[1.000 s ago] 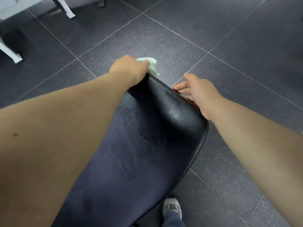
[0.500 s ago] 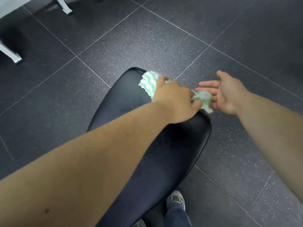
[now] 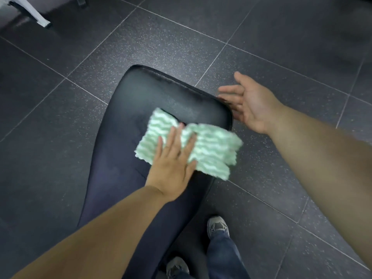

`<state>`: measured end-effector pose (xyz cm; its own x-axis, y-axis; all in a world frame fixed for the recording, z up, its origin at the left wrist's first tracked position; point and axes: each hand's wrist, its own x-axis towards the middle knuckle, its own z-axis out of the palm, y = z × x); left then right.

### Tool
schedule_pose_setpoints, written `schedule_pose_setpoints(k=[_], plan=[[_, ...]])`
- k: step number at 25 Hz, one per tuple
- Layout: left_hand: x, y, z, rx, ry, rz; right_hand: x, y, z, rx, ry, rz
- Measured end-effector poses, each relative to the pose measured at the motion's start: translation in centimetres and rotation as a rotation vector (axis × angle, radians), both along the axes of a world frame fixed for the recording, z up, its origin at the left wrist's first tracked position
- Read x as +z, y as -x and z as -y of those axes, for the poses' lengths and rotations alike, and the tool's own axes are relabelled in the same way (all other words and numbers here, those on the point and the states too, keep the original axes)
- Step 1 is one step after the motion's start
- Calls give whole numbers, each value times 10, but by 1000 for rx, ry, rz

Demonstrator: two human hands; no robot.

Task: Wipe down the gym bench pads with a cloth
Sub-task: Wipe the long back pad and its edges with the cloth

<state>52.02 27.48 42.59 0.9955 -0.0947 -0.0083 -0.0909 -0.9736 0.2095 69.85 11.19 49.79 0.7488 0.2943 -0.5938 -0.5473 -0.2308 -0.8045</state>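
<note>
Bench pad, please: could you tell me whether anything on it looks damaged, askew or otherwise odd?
Nothing is clearly damaged. The bench pad has a pale, mottled patch near its far end, either wear or glare; I cannot tell which. The cloth, under the left hand, overhangs the pad's right edge.

Gym, black padded bench (image 3: 141, 101), speckled rubber floor tiles (image 3: 161, 37)

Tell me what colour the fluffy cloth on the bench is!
The fluffy wiping cloth has mint-green and white wavy stripes, head view.
</note>
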Motion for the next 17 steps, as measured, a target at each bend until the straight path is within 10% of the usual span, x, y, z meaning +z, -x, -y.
schedule_pose_setpoints(k=[8, 17], plan=[[34, -111, -53, 914, 390, 49, 30, 8, -84, 463, 545, 674], [22, -75, -48, 917, 426, 18, 34, -32, -181, 682, 519, 680]])
